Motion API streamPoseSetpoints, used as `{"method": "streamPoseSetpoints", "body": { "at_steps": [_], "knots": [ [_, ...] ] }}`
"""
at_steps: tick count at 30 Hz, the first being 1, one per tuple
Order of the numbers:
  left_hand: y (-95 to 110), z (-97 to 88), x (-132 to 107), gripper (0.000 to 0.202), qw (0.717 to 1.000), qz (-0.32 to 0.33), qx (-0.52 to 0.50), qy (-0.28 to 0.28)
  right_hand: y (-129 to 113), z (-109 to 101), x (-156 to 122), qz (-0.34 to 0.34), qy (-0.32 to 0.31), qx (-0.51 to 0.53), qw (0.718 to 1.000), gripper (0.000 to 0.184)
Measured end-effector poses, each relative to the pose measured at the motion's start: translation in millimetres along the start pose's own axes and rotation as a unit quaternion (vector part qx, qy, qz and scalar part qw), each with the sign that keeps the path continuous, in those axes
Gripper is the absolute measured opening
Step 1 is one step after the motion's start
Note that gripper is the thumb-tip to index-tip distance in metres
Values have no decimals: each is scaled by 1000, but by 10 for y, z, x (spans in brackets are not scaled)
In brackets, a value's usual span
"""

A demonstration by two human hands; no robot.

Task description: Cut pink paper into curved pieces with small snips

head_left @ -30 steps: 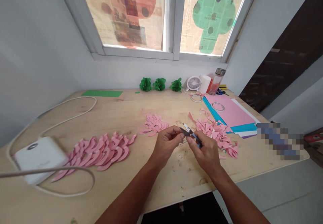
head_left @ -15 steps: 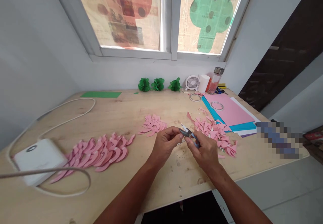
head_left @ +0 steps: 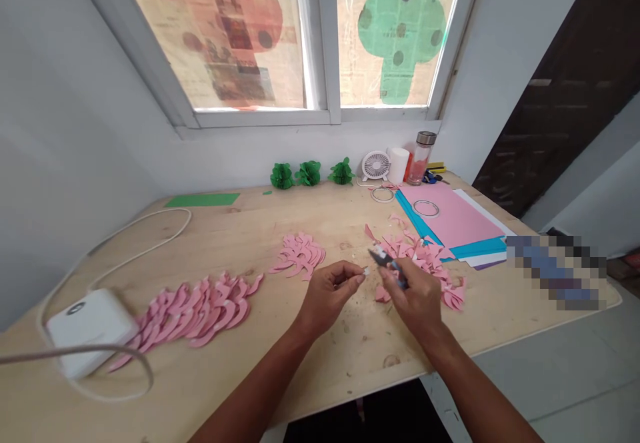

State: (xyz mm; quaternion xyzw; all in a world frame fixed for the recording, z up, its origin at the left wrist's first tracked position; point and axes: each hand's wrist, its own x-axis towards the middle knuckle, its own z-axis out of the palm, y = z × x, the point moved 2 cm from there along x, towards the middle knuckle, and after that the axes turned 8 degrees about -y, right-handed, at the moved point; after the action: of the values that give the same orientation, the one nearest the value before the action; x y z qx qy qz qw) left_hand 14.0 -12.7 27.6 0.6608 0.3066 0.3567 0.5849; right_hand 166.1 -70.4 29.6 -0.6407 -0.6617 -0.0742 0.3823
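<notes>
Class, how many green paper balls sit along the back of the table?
3: left ball, middle ball, right ball, in a row under the window.

From my remote seat I can't read a single word here. The newspaper sheets point(head_left: 225, 36) covering the window show columns of print, too small to make out, and the dark oval badge point(head_left: 76, 308) on the white power adapter point(head_left: 93, 336) is blurred.
</notes>
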Motion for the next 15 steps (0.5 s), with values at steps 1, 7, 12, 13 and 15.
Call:
{"method": "streamPoseSetpoints", "body": {
  "at_steps": [1,7,12,13,15],
  "knots": [
    [-18,4,6,15,1000,-2,17,2,42,-39,13,20,17,2,1000,29],
    [-107,60,237,15,971,107,213,34,200,-98,23,55,-2,15,998,29],
    [-252,233,573,20,871,154,463,51,269,-34,-16,73,10,19,997,31],
    [-287,274,625,20,851,146,502,49,286,-18,-22,75,13,22,997,32],
    [-355,351,699,20,826,131,547,41,320,16,-35,78,16,32,996,33]
  ]
}}
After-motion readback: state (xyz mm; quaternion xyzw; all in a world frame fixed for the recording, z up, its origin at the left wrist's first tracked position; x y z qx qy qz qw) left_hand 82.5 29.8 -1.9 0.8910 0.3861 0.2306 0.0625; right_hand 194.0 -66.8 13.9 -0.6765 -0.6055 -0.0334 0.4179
